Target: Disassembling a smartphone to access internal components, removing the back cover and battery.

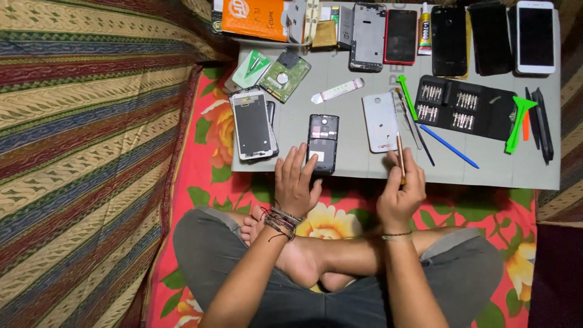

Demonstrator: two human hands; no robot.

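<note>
On the grey mat point(486, 173), your left hand point(296, 182) lies open against the opened phone point(322, 143), which looks light and fragile, best held by its edges, while your right hand point(401, 194) pinches a thin screwdriver point(400, 155).

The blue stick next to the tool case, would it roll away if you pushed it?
Probably. The blue stick looks thin, round and smooth, lying free on the flat grey mat, so a nudge might roll it. It likely feels light and fairly stiff.

A striped woven cloth point(79, 152) (reds, blues, golds) flanks a red floral sheet point(212, 176) under dim light.
</note>
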